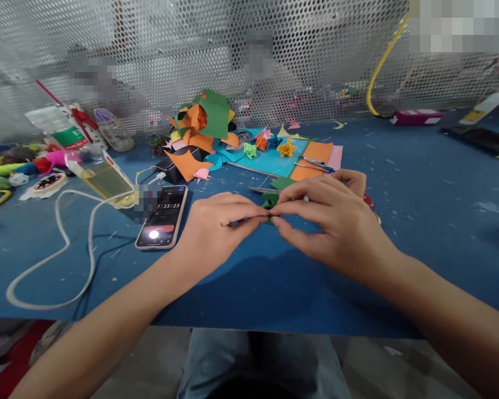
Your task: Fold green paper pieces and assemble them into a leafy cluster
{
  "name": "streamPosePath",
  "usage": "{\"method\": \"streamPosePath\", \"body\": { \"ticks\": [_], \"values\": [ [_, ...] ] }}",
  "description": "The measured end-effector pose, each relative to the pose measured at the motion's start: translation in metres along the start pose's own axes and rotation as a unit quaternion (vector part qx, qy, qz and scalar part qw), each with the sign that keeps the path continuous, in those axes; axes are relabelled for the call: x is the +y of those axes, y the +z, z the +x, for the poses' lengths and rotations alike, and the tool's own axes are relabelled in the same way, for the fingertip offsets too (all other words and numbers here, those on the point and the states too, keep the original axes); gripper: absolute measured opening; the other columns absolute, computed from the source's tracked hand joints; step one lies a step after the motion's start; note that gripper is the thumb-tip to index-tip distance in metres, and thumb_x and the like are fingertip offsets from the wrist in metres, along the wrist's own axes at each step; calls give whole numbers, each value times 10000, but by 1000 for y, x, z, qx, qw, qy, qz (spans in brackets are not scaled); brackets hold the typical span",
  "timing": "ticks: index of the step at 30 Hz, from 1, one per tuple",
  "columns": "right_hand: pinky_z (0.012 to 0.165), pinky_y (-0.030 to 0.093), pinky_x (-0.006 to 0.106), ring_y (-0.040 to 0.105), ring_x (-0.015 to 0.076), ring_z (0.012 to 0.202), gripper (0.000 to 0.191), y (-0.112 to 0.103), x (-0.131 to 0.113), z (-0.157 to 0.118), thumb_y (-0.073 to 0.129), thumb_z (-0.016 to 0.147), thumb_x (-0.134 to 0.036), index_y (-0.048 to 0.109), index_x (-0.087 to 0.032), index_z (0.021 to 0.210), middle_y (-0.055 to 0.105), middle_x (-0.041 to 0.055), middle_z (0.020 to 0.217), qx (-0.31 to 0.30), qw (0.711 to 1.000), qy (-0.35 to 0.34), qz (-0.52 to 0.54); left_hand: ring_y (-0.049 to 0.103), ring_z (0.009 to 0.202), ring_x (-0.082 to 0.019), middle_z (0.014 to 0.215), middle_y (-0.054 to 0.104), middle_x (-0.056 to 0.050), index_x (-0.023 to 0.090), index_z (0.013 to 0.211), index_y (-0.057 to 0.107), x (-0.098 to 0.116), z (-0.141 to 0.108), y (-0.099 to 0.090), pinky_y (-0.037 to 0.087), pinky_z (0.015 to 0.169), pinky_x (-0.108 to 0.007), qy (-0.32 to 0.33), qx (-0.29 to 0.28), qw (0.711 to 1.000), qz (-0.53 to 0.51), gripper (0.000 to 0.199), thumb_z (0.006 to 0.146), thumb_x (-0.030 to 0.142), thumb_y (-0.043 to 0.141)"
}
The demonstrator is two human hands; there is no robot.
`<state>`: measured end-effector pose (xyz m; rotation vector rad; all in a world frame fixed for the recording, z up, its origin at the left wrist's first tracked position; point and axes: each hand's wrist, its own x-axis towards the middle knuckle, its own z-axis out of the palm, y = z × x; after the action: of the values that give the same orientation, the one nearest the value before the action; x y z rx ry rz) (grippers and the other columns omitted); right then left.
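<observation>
Above the blue table, my left hand and my right hand meet at their fingertips. Both pinch a small green folded paper piece, its upper part showing curled above the fingers and the rest mostly covered. Behind the fingers lie a flat green paper piece and a metal blade, partly hidden. Something red and round peeks out past my right hand. Small folded paper flowers rest farther back: an orange-yellow one, a light green one and an orange one.
A lit phone with a white cable lies left of my hands. A bottle of yellowish liquid stands behind it. Heaped paper scraps sit at the back against a perforated metal screen. Tweezers lie on coloured sheets.
</observation>
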<state>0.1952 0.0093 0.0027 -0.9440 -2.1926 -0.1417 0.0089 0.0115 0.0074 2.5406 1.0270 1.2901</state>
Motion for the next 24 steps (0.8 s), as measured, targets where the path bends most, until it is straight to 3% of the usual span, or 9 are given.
{"method": "streamPosePath", "body": {
  "ticks": [5, 10, 18, 24],
  "values": [
    [802, 313, 408, 588, 179, 783, 132, 2, -2, -2, 522, 859, -244, 636, -238, 793, 656, 16, 834, 4, 999, -34, -7, 629, 629, -112, 711, 711, 5, 186, 714, 675, 1, -2, -1, 513, 591, -217, 30, 5, 999, 28, 58, 729, 131, 676],
    [804, 277, 390, 567, 157, 794, 124, 2, -5, -4, 527, 864, -206, 639, -219, 814, 649, 6, 854, -25, 998, -54, 22, 577, 564, -94, 649, 671, 14, 169, 668, 612, -2, -3, -1, 458, 497, -193, 26, -29, 999, 34, 103, 707, 181, 707],
    [797, 278, 385, 585, 166, 776, 125, 4, -3, -1, 575, 833, -258, 641, -237, 729, 637, -2, 829, 6, 999, -4, 53, 592, 591, -79, 666, 662, 27, 175, 686, 603, 2, -5, 2, 465, 498, -159, -24, 2, 1000, 18, 88, 732, 147, 673],
    [798, 304, 386, 587, 162, 786, 132, 1, -3, 1, 580, 818, -219, 622, -227, 693, 635, 1, 835, -10, 993, 59, 98, 657, 730, -119, 764, 715, -10, 183, 762, 662, 0, -3, -3, 535, 696, -225, 111, 0, 994, -6, 80, 763, 108, 634]
  ]
}}
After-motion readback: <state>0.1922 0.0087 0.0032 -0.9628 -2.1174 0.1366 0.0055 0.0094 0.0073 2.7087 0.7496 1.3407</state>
